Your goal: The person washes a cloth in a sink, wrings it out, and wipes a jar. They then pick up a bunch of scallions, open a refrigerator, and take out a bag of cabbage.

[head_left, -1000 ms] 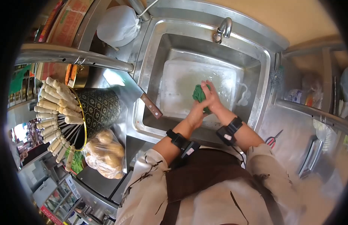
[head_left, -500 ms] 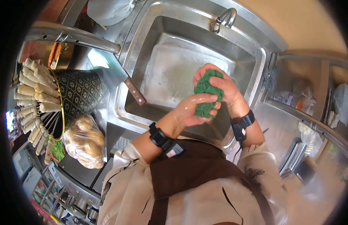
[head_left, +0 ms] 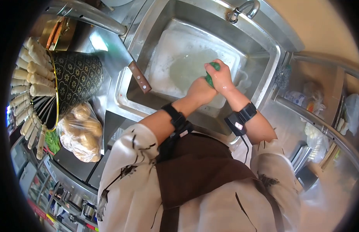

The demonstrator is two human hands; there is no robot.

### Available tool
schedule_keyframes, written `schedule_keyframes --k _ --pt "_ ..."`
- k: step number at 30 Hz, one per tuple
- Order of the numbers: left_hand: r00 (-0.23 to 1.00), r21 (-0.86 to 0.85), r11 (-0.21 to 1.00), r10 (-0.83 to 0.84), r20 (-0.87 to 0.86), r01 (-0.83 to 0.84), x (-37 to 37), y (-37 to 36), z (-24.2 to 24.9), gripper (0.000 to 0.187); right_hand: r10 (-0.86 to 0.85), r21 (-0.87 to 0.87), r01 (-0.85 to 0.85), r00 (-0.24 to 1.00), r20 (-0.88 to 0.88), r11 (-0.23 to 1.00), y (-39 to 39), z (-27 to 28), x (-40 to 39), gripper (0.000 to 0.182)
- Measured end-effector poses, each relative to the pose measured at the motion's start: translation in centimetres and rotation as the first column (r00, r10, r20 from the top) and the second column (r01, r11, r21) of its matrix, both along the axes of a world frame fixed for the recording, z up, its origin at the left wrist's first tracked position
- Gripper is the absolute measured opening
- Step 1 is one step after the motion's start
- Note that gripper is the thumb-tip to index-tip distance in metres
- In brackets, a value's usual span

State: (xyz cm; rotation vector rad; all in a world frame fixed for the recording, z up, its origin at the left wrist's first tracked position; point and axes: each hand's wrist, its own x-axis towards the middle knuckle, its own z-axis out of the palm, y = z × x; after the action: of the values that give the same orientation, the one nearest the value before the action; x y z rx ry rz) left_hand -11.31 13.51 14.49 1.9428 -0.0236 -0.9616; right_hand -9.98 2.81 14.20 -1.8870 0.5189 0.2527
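Observation:
Over the metal sink (head_left: 144,38) both my hands are closed round a wet green cloth (head_left: 211,73). My left hand (head_left: 201,89) grips its lower part, and the fingers on its far side are hidden. Just above and to the right, my right hand (head_left: 222,76) wraps the upper part. Only a small bunch of green shows between the hands. Below them, cloudy, sudsy water covers a pale, tray-like shape (head_left: 168,38) at the sink bottom.
A cleaver (head_left: 137,75) lies at the sink's left rim, its handle jutting over the basin. Left of it are a patterned container (head_left: 77,77) of wooden-handled skewers and a plastic bag (head_left: 82,133). A faucet (head_left: 243,9) stands behind; a metal rail (head_left: 317,123) runs at right.
My hands have squeezed the cloth into a smaller bunch, with less green showing. They reach further forward over the sink, and the whole view has shifted slightly.

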Motion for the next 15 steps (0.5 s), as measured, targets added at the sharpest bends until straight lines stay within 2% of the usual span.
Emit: schedule_keyframes --k 2,5,8,9,10,11,12,13,14,15 --pt "0.997 0.121 0.993 0.011 0.073 -0.020 -1.1 -0.2 -3.0 0.043 -0.030 -0.101 0.025 0.999 -0.043 0.995 -0.1 -3.7 -0.9 0.030" --pt "0.996 0.229 0.972 -0.058 0.062 0.042 -1.9 -0.4 -3.5 0.045 -0.132 -0.214 0.103 0.983 -0.126 0.971 -0.1 -6.7 -2.5 0.033" --pt "0.959 0.235 0.967 -0.157 0.237 0.100 -3.7 0.6 -3.4 0.053 -0.287 0.085 0.312 0.931 -0.224 0.946 -0.2 -6.5 -4.4 0.036" --pt "0.970 0.113 0.991 -0.100 0.223 0.076 -4.0 1.4 -3.4 0.055 -0.229 0.141 0.262 0.950 -0.213 0.955 -0.9 -6.2 -5.0 0.042" --pt "0.979 -0.014 0.999 -0.046 0.200 0.050 -4.3 2.3 -3.3 0.058 -0.235 0.283 0.306 0.937 -0.256 0.909 -1.0 -5.0 -5.3 0.044" --pt "0.986 -0.143 0.990 0.004 0.168 0.020 -4.4 3.0 -3.1 0.061 -0.239 0.413 0.351 0.924 -0.299 0.840 -1.2 -3.5 -5.5 0.046" --pt "0.999 -0.208 0.977 0.026 -0.039 -0.033 -4.0 3.7 -2.4 0.059 -0.237 0.530 0.392 0.911 -0.337 0.752 -1.7 -2.7 -5.9 0.048" --pt "0.970 -0.259 0.961 0.036 -0.240 -0.100 -3.0 4.4 -1.3 0.056 -0.137 0.577 0.361 0.909 -0.394 0.732 -2.7 -3.1 -6.3 0.051" --pt "0.902 -0.292 0.940 0.037 -0.429 -0.177 -2.3 5.1 -0.8 0.054 -0.099 0.538 0.360 0.886 -0.454 0.762 -3.6 -3.2 -6.6 0.051" --pt "0.884 -0.270 0.948 0.027 -0.468 -0.171 -2.1 5.8 -1.3 0.044 -0.059 0.499 0.353 0.857 -0.512 0.791 -4.0 -2.1 -6.3 0.051"
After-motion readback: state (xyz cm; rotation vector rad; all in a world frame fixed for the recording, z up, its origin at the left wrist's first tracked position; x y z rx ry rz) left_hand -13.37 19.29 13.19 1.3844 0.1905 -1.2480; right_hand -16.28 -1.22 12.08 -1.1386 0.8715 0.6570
